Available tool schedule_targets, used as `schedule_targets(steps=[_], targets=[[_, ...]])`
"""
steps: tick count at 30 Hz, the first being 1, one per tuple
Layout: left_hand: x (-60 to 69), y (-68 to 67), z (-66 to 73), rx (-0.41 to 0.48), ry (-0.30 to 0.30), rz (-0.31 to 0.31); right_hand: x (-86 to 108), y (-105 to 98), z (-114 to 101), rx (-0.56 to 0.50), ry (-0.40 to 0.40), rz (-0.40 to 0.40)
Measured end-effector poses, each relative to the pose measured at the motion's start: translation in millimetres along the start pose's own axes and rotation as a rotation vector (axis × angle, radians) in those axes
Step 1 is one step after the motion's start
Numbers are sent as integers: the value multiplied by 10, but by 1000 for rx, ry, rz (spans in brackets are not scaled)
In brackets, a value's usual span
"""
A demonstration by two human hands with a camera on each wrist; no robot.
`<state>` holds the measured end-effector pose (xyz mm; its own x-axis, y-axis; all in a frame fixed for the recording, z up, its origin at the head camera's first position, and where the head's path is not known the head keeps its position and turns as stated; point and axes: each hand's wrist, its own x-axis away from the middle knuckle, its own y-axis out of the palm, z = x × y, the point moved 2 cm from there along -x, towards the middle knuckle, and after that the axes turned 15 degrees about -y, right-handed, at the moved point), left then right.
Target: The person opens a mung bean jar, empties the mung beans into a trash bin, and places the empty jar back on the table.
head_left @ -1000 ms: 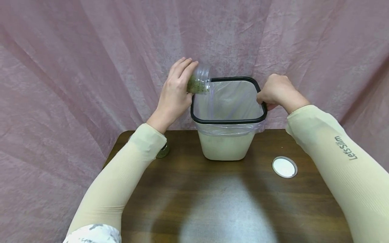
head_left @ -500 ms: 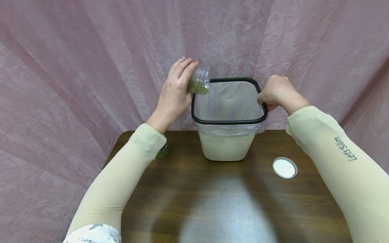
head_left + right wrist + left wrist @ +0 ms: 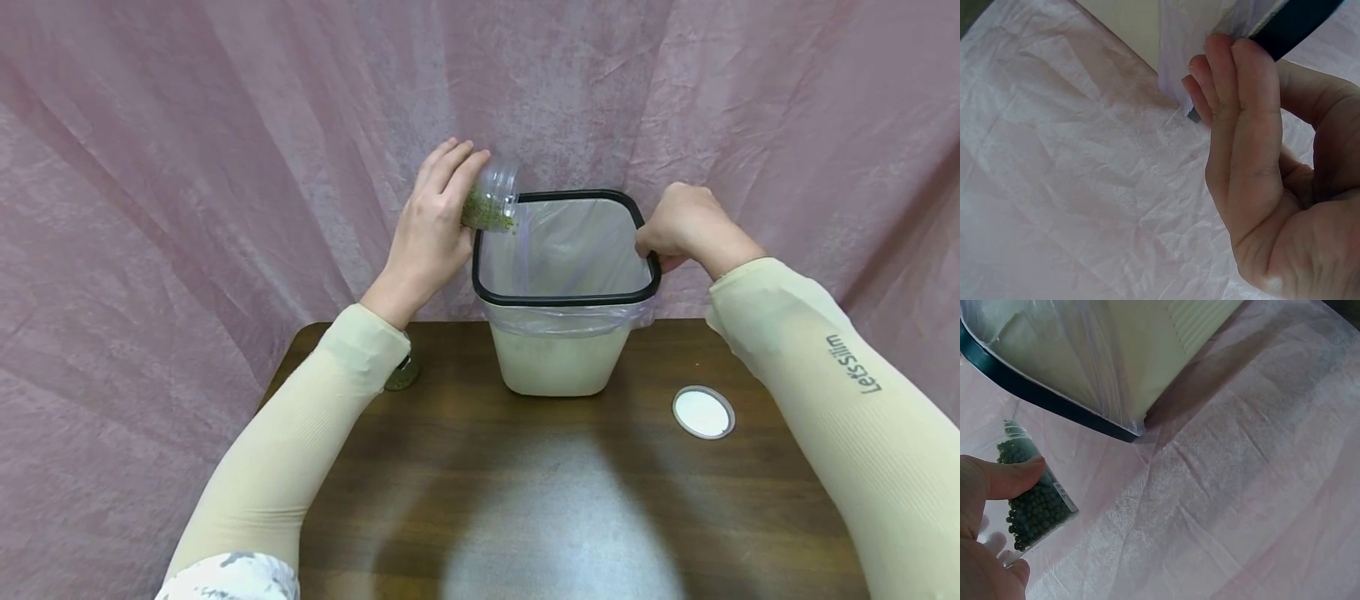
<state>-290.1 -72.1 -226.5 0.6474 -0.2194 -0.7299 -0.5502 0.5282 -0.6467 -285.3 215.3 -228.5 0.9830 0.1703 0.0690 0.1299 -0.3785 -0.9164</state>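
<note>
My left hand grips a clear jar of small green beads or beans, tipped on its side with its mouth at the left rim of a cream bin. In the left wrist view the thumb presses the jar, and the green pieces lie along its wall. A few pieces show at the mouth in the head view. My right hand pinches the black rim of the bin on its right side. A translucent liner folds over the rim. In the right wrist view the fingers curl over the rim.
A round white lid with a grey edge lies on the brown table, right of the bin. Another jar with green contents stands at the left, partly hidden by my left sleeve. A pink curtain hangs behind the table.
The green pieces inside the tipped jar have shifted slightly near its mouth. Both hands have stayed almost in place.
</note>
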Motion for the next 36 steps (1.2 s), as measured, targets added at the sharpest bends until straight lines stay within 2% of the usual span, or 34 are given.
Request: schedule_targets(steps=[13,29,36], targets=[[-27,14,16,-4,7,4,-23,-23,-2,20,-10,-2],[-18,21,27,-18,8,-5,-31,7,13,-3,4,7],[-17,32,34,-14,25,1,-25,27,34,-7,-23,19]])
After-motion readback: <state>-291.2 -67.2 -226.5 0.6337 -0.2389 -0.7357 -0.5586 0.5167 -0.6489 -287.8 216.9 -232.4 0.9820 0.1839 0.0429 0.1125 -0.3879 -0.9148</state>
